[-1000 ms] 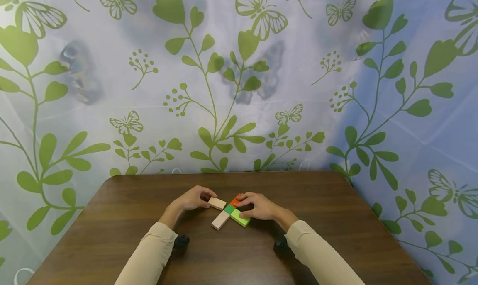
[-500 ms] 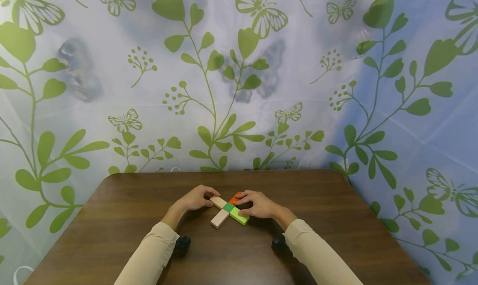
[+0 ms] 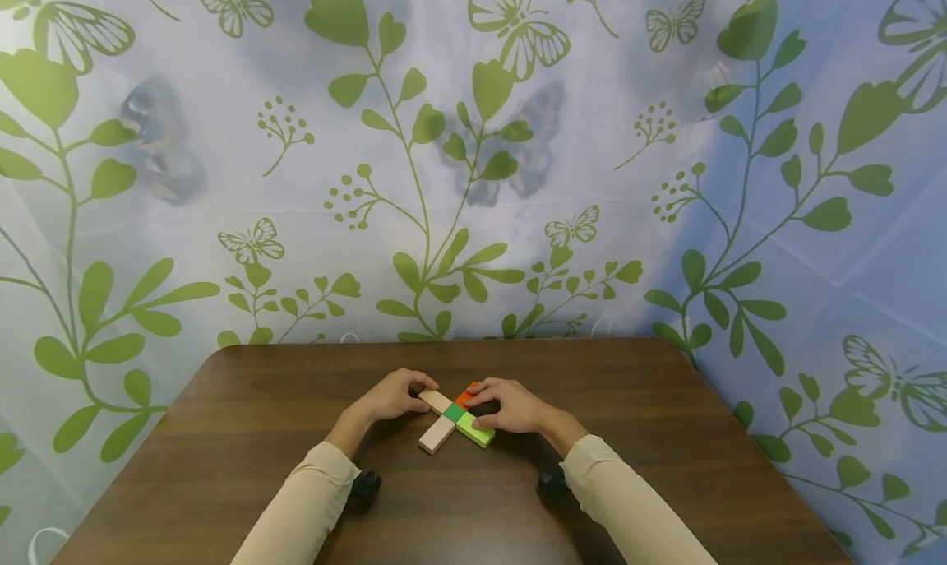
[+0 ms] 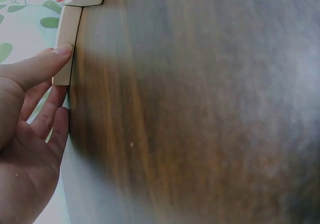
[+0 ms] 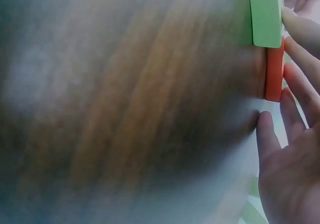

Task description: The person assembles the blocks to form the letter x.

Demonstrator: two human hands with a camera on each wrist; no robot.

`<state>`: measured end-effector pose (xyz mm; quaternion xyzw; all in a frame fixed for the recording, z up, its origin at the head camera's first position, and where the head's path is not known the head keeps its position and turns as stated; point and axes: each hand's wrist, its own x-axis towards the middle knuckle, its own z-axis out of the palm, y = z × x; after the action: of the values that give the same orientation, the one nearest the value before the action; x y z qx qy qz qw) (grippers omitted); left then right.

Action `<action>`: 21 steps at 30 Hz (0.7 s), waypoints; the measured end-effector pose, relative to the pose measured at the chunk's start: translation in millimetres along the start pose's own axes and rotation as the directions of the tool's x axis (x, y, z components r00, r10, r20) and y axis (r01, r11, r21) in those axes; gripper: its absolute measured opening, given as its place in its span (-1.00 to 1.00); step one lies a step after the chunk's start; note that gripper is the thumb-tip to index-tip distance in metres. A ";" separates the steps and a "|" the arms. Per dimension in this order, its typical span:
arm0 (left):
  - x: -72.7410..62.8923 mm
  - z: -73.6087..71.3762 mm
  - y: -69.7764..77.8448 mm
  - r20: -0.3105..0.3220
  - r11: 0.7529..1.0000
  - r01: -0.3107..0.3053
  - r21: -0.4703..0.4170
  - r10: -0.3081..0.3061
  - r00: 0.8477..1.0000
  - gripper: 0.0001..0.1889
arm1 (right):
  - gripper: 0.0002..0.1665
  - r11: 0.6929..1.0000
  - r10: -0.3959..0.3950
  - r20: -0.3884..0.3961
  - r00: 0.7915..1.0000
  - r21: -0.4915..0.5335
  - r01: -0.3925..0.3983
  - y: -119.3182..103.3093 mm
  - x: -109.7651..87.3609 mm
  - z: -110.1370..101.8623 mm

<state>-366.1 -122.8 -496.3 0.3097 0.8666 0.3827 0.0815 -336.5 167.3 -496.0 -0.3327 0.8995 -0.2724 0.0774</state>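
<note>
On the table, flat blocks meet in an X in the head view. A small dark green square [image 3: 455, 414] forms the centre. An orange block [image 3: 464, 398] extends to the upper right, a light green block [image 3: 476, 431] to the lower right. One plain wooden block [image 3: 436, 435] points lower left; another wooden block [image 3: 438, 401] points upper left. My left hand [image 3: 399, 394] pinches this upper-left block near its outer end, thumb [image 4: 62, 50] on its near side. My right hand [image 3: 512, 407] rests its thumb on the light green block and its fingers on the orange one.
The brown wooden table [image 3: 473, 516] reaches back to a curtain [image 3: 459, 178] printed with green leaves and butterflies. A black device [image 3: 364, 489] sits under the left wrist and another black device [image 3: 552, 483] under the right.
My left hand has slid the upper-left wooden block right and slightly turned it, closing its gap to the dark green square. The right hand stays almost in place on the orange and light green blocks.
</note>
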 end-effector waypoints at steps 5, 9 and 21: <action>-2.9 -0.3 1.0 -0.005 1.000 0.000 0.002 0.000 1.000 -0.65 | -0.51 0.999 -0.012 0.023 1.000 -0.038 0.013 -1.9 5.0 -1.2; -5.0 -1.0 1.5 -0.009 1.000 0.008 0.015 -0.008 1.000 -0.64 | -0.54 0.996 -0.024 0.041 0.999 -0.085 0.028 -4.7 9.4 -1.9; -8.3 -2.1 7.4 -0.018 0.999 0.037 0.040 -0.037 0.999 -0.49 | -0.59 0.993 -0.068 0.023 0.997 -0.099 0.070 -9.6 8.8 -4.7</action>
<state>-356.8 -125.2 -490.3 0.2920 0.8804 0.3661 0.0751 -339.4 157.7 -486.4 -0.3697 0.8991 -0.2264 0.0601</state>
